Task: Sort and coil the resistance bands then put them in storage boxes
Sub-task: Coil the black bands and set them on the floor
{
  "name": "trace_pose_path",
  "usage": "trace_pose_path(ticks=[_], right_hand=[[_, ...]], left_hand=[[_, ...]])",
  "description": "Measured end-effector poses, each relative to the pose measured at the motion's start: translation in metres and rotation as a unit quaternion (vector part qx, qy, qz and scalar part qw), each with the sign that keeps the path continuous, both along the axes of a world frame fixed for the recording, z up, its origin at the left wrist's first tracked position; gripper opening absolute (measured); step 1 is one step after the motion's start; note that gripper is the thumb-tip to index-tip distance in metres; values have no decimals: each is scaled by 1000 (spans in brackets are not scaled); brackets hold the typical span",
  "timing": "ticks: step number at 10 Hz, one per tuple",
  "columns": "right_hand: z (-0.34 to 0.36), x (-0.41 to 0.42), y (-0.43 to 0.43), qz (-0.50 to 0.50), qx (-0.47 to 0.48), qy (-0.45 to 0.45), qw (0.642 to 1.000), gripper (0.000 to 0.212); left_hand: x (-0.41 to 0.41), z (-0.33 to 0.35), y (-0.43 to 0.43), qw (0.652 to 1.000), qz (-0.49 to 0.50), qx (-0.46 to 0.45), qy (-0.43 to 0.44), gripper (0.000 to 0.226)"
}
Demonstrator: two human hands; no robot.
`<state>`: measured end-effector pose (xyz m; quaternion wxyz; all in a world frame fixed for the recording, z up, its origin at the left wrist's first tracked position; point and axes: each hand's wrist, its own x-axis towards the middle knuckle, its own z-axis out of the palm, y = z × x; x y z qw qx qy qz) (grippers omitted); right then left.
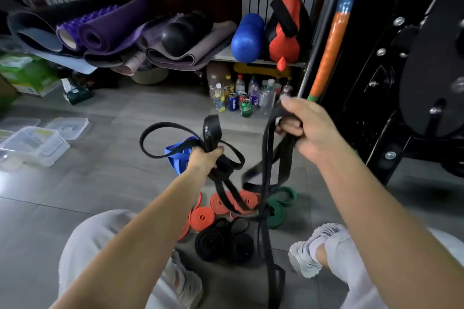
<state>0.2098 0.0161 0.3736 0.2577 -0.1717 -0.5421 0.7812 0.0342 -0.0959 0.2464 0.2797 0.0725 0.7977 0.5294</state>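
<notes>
Both the left hand (206,158) and the right hand (305,130) grip tangled black resistance bands (266,158); untangling seems underway, and next one strand likely needs pulling free.

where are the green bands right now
In the head view the green bands lie on the floor right of centre, beside the orange coils and just beyond the black coils.

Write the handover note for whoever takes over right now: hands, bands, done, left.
Left hand grips a bunch of loose black band loops. Right hand grips another black band hanging to the floor.
Done: orange coils, black coils and a green coil lie between the feet.
Left: coil the held black bands and the blue band behind the left hand, then fill the clear storage boxes at far left.
</notes>
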Motion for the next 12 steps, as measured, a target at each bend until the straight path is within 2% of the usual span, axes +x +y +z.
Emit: trace_pose_path(ticks=[1,2,3,4,5,6,7,8,9,10,11,12], right_hand=[[32,-6,-2,-4,30,44,999,26],[52,-11,-6,2,46,63,997,18],[64,-16,-8,-9,57,67,996,27],[84,-18,-5,-33,20,110,993,22],[112,-22,-2,-46,21,172,984,15],[135,-28,-1,-28,44,208,977,20],[144,-37,-6,-29,73,201,976,25],[150,-43,-4,-57,22,242,968,15],[153,-50,2,-56,-46,284,956,12],[149,-62,0,-80,-31,250,964,12],[146,-64,7,-76,-50,266,960,10],[139,-66,11,-76,-48,224,971,10]], left_hand=[[2,-25,-18,999,10,-23,-23,26],[9,-41,-31,994,48,23,-99,20],[19,-48,-40,985,42,40,-162,19],[33,-52,-45,987,0,11,-159,16],[48,-62,-47,992,-12,-19,-124,21],[50,-68,-49,972,51,66,-220,29],[37,-71,-49,928,47,145,-339,43],[20,-78,-60,945,91,82,-304,43],[9,-84,-76,940,130,85,-304,46],[1,-93,-81,948,92,76,-297,44],[0,-109,-84,957,84,58,-273,44],[6,-134,-92,965,105,32,-236,41]])
